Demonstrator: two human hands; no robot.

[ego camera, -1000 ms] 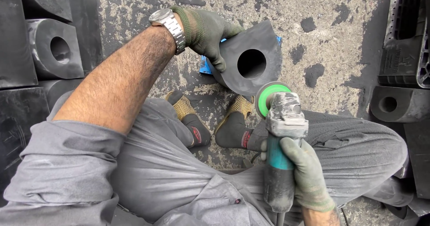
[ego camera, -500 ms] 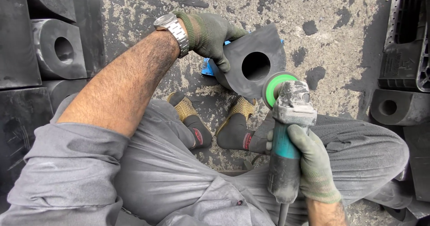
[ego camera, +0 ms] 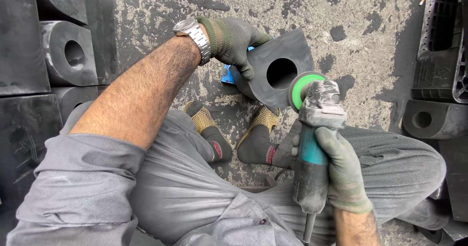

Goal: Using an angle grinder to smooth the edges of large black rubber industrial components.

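My left hand (ego camera: 233,42), in a dark green glove with a metal watch at the wrist, grips the left edge of a black rubber block (ego camera: 280,65) with a round hole through it, tilted up off the ground. My right hand (ego camera: 339,170), also gloved, is wrapped around the teal body of a dusty angle grinder (ego camera: 314,138). The grinder's green disc (ego camera: 301,90) touches the block's lower right edge. A bit of blue shows under the block beside my left fingers.
Similar black blocks with holes (ego camera: 68,53) are stacked at the left. Black moulded parts (ego camera: 434,119) and a crate lie at the right. My two feet (ego camera: 234,134) in dark shoes rest on the stained concrete below the block.
The grinder has moved up and right until its disc meets the block's edge. My left hand has turned the block slightly, keeping its grip.
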